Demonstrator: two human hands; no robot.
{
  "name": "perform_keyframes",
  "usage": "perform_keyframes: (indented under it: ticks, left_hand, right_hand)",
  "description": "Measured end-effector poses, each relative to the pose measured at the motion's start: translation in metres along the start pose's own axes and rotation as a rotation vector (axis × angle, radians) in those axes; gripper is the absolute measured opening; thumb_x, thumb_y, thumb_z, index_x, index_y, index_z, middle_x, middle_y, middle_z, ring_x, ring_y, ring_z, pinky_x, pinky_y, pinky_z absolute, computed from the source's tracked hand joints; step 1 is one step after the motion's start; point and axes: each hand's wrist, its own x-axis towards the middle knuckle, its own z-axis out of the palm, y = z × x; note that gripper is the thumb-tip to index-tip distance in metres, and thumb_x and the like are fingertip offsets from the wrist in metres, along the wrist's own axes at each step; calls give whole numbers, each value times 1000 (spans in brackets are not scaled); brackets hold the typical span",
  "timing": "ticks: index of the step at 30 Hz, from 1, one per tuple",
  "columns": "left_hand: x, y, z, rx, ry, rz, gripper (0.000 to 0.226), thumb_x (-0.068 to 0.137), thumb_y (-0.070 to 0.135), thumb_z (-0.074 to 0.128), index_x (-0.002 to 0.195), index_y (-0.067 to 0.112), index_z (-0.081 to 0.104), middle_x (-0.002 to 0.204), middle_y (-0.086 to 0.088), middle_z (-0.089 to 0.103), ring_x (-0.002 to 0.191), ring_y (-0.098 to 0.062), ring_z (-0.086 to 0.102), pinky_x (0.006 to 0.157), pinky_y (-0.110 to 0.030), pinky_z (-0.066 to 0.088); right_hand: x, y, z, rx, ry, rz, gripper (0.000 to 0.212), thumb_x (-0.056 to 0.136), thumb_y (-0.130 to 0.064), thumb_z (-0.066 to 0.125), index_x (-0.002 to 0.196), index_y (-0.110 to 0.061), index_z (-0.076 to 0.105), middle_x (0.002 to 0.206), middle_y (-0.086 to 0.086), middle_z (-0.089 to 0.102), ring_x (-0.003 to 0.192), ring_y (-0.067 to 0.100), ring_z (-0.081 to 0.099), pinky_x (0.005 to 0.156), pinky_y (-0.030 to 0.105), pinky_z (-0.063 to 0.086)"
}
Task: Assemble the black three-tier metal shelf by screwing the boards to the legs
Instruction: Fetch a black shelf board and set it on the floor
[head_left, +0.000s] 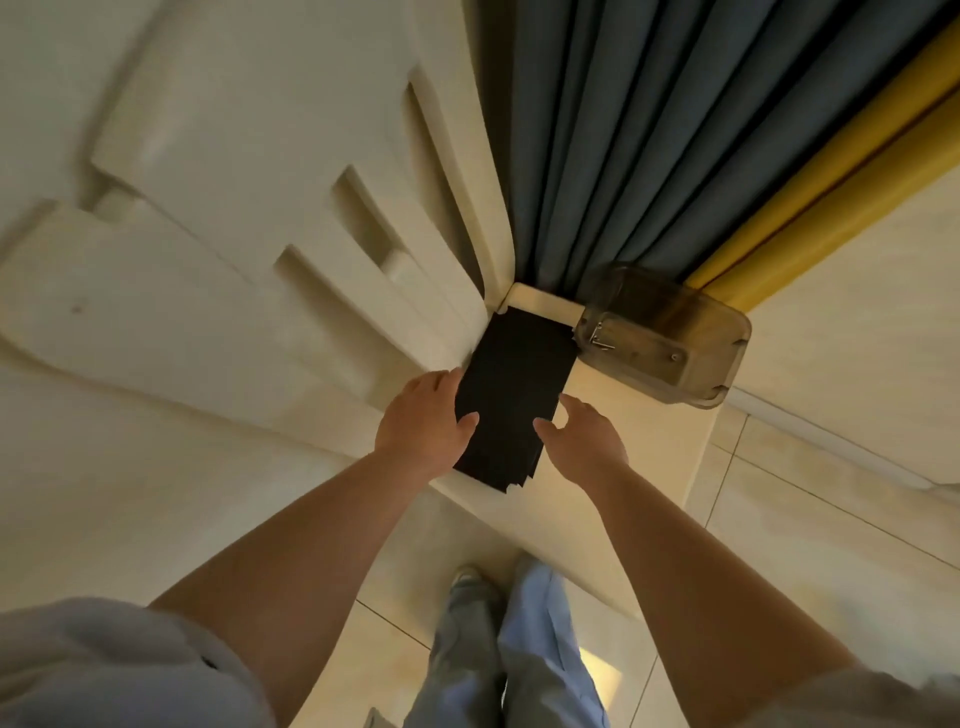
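**Head view: both my hands at the stack of black boards**

Head camera looks steeply down past my forearms to the black boards (511, 384), which lie as one flat stack on a pale cream bench (613, 467). Their long axis runs away from me and leans a little to the right: the far short end sits in the corner where the bench meets the wall, and the near short end points back toward my feet. At that near end the edges step apart in small offsets, so I can see it is several sheets and not one, though I cannot count them.

My left hand (421, 421) grips the left long edge of the boards near the end closest to me, thumb lying on the top face and the fingers going round the edge out of sight. My right hand (584, 436) is at the right long edge of the boards, fingers loosely spread and not closed on anything; the thumb tip meets the edge of the top sheet, and I cannot tell whether the other fingertips touch.

Just right of the boards' far end stands a clear plastic box (670, 338) with a few small metal parts inside, too small to name. Beyond the boards' far end hangs a blue-grey curtain (623, 156), with a yellow curtain (831, 182) beside it to the right. Left of the boards is a moulded cream panel (234, 208) with raised ribs.

No brand, label or writing can be read on the boards or the box.
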Motion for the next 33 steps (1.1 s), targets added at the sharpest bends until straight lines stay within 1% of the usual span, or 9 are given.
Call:
perform_keyframes:
  ticks: [3,5,8,13,17,21,26,28,33]
  left_hand:
    - [33,-5,21,-15,-76,-33,59,97,41,44,147,17,23,148,-5,34,135,-23,35,106,-37,36]
    - [50,-11,36,-110,-133,-117,59,97,40,44,147,15,25,146,-8,37,133,-25,38,106,-38,37]
    - [71,-21,57,-241,-189,-242,55,98,38,44,145,13,31,142,-10,42,127,-25,43,104,-36,39]
    - [96,-40,98,-295,-268,-312,55,98,38,43,144,11,31,145,-11,40,132,-25,38,106,-34,33]
    - [110,-46,114,-304,-290,-336,52,100,34,40,146,11,28,146,-11,39,134,-26,36,107,-33,30]
    - [126,-47,122,-343,-298,-311,49,102,27,36,148,13,26,147,-10,38,134,-26,36,107,-32,29]
    - [138,-45,134,-485,-354,-405,53,102,31,35,149,12,20,153,-11,29,139,-27,29,111,-34,24]
    - [140,-45,139,-516,-370,-426,55,102,32,36,149,12,19,154,-10,26,140,-27,26,113,-34,21]
    - [141,-49,144,-486,-347,-460,44,100,26,40,141,10,38,142,-14,44,129,-31,42,107,-39,34]
  right_hand:
    - [40,-1,9,22,-56,2,56,97,-38,46,147,-23,25,148,3,37,132,24,41,100,35,41]
    - [65,2,17,50,-93,35,57,97,-37,46,147,-22,25,146,5,40,129,25,44,99,36,42]
    - [97,12,33,175,-109,113,62,95,-37,51,148,-23,22,140,7,46,115,24,55,88,33,49]
    - [131,26,59,337,-63,205,74,92,-28,57,150,-22,12,149,6,34,119,31,53,92,42,51]
    - [150,31,76,395,-88,296,60,96,-17,49,148,-16,19,140,12,44,117,34,52,88,38,49]
    - [168,37,91,354,-79,337,51,96,-12,44,143,-12,26,129,14,52,110,33,55,73,32,45]
    - [177,41,99,443,-25,417,41,98,-25,45,137,-11,39,125,12,54,101,27,56,76,31,46]
    - [180,44,104,511,-27,457,41,98,-31,44,134,-11,43,126,13,52,104,29,55,81,33,47]
    - [183,55,111,539,-42,536,39,100,-32,39,130,-9,49,127,15,51,106,30,54,82,34,44]
